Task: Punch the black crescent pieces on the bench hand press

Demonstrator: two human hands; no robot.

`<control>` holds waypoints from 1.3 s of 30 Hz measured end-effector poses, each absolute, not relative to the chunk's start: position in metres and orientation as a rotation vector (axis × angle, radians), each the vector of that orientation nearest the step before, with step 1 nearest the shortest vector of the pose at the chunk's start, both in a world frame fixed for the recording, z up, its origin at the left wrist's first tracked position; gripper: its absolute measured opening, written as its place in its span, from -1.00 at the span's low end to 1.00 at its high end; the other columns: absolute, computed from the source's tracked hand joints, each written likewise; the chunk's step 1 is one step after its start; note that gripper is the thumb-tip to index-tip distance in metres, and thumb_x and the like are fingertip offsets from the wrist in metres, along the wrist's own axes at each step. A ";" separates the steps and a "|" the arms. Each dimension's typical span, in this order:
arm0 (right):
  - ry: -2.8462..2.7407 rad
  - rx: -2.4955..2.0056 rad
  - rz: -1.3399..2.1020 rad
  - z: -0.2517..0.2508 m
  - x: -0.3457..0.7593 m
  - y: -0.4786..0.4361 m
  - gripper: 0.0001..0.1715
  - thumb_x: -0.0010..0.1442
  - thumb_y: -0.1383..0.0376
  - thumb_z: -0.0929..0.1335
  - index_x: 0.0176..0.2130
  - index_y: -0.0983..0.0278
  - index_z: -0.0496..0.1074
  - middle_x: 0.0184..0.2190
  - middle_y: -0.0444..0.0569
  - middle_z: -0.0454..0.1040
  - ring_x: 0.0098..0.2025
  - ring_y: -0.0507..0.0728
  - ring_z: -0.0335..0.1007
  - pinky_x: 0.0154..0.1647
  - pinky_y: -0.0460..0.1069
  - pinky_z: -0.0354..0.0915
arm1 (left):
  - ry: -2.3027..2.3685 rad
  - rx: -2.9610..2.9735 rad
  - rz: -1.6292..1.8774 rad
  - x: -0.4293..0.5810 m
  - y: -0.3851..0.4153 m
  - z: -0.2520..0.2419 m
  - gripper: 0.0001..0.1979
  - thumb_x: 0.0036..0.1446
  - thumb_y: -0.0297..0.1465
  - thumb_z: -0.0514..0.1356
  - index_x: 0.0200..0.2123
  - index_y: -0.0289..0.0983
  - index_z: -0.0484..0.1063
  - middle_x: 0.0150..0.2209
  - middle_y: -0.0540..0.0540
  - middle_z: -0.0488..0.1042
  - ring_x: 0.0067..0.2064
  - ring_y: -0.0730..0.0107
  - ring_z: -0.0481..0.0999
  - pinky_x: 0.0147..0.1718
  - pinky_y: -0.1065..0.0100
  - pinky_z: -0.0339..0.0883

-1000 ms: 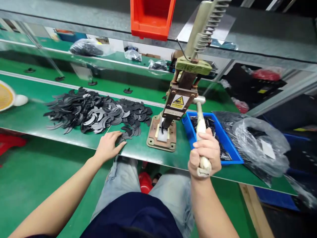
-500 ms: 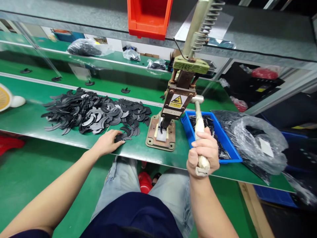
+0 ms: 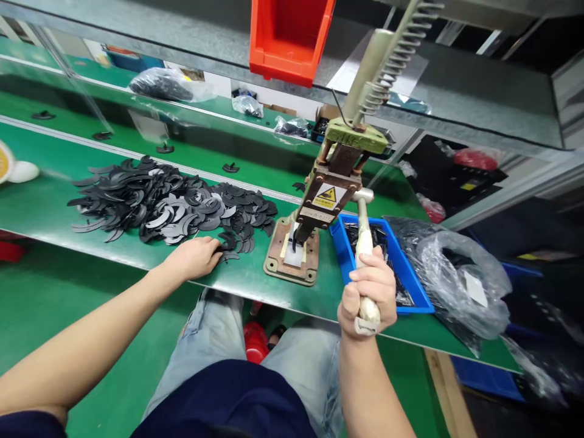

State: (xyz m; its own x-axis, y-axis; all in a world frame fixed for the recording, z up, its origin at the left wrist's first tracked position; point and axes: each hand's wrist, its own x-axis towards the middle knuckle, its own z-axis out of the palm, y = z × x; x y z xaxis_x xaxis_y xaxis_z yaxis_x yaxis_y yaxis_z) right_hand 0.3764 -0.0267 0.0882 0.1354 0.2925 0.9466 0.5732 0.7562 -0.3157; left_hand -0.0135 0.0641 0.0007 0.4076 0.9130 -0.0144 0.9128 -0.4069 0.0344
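My right hand (image 3: 368, 292) is wrapped around the pale, tape-wrapped lever handle (image 3: 364, 243) of a hand press (image 3: 326, 188). The lever points down toward me. Under the press ram, a small black part (image 3: 294, 242) sits on the light fixture of the metal base (image 3: 274, 266). To the left, my left hand (image 3: 196, 257) rests at the near right edge of a pile of curved black pieces (image 3: 168, 207). Its thumb and fingers close on the end of one curved black piece (image 3: 227, 241); the fingertips are partly hidden.
Right of the press, a blue bin (image 3: 404, 267) holds small dark parts, with a clear plastic bag (image 3: 465, 280) beside it. An orange bin (image 3: 292, 42) hangs from the shelf above. Several black pieces lie on the green strip (image 3: 196, 161) behind the pile. A white rounded object (image 3: 22, 171) stands far left.
My view has shifted slightly. My left thumb and fingers have drawn closer together at the curved black piece. My right hand keeps its hold on the lever, which stays lowered.
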 end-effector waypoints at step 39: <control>-1.437 -0.725 -0.267 0.086 0.376 -0.024 -0.86 0.28 0.29 0.42 -0.32 0.19 0.38 -0.35 -0.13 0.48 -0.05 0.22 0.56 0.24 0.53 0.48 | 1.088 1.502 0.680 0.145 0.120 0.023 -0.60 0.24 -0.03 0.36 -0.25 -0.23 0.39 -0.55 0.02 0.50 -0.58 0.40 0.49 -0.54 0.40 0.33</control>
